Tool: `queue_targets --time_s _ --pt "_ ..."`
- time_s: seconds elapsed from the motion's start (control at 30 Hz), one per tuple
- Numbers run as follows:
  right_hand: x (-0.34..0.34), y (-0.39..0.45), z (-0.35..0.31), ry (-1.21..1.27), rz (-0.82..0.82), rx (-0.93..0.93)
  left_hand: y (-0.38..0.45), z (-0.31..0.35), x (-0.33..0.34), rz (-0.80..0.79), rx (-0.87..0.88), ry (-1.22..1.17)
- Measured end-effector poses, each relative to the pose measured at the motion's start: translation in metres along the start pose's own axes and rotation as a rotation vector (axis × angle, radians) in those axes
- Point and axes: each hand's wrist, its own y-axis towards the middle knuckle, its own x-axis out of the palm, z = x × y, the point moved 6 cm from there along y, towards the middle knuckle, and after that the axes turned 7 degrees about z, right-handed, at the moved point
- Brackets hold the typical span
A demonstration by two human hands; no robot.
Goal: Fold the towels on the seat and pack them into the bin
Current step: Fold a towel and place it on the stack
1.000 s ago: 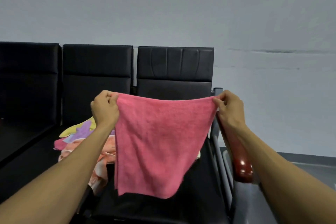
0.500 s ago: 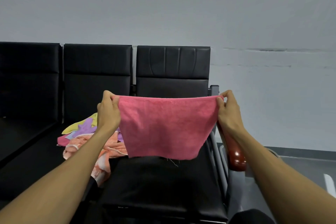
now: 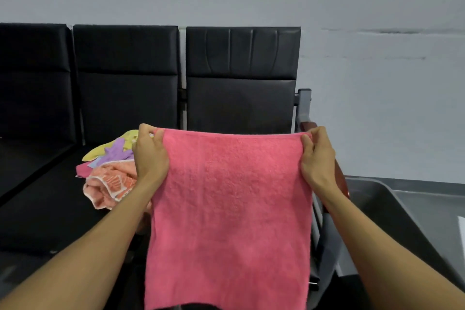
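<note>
Soft, light pink terry towel hangs mid-frame, left hand and right hand each pinching 1 top corner; limp, best gripped there

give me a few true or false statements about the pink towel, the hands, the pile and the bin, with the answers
1. Both hands hold the pink towel by its top corners. True: the left hand and the right hand each pinch a corner.
2. The pink towel lies folded flat on the seat. False: it hangs open in the air between the hands.
3. A pile of towels sits on the seat to the person's left. True.
4. The grey bin is on the left seat. False: it is to the right, past the armrest.
5. The pile is all pink. False: orange, purple and yellow cloth shows too.
</note>
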Motion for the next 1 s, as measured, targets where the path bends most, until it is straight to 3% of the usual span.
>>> queue_targets --time_s 0.33,0.53,0.77,1.0 --pt "0.076 -0.013 0.123 -0.063 -0.028 0.170 -0.026 -0.109 0.083 -0.074 -0.111 0.128" --pt "0.113 -0.006 0.171 -0.148 -0.063 0.309 -0.031 -0.177 0.131 -0.349 -0.239 0.311" --pt "0.150 -0.021 0.177 -0.107 -0.228 0.436 -0.043 -0.193 0.158 -0.461 -0.469 0.109" --pt "0.170 -0.042 0.148 0.020 -0.389 0.452 -0.077 -0.156 0.170 -0.567 -0.403 0.059"
